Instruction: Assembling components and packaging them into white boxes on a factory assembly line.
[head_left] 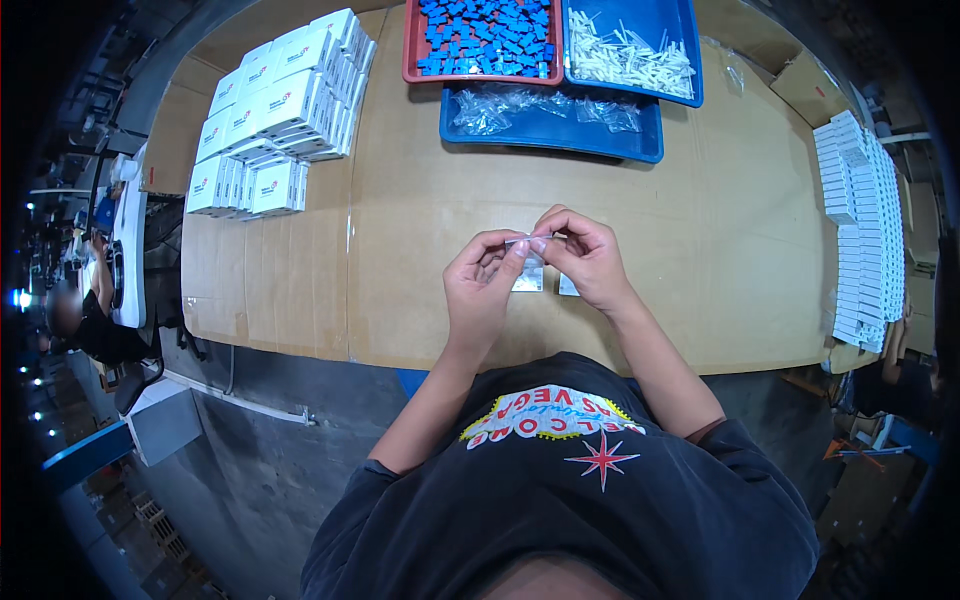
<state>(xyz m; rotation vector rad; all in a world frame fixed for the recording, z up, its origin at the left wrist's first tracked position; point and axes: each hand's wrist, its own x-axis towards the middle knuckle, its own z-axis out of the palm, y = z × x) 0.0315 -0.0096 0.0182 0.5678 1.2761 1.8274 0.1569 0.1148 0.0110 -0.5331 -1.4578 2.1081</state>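
My left hand (482,280) and my right hand (584,256) meet in front of me over the cardboard-covered table (420,290). Both pinch the upper edge of a small clear plastic bag (523,239) between thumb and forefinger. Just below the pinched edge a flat whitish piece (528,279) shows between the hands; whether it is inside the bag I cannot tell. Partly covered by my right hand, another small white piece (568,286) lies on the table.
Beyond my hands stand a red tray (484,80) of blue parts, a blue tray (640,93) of white slim parts and a lower blue tray (550,143) of clear bags. White boxes (275,105) are stacked left, more white boxes (858,230) right. People sit at both sides.
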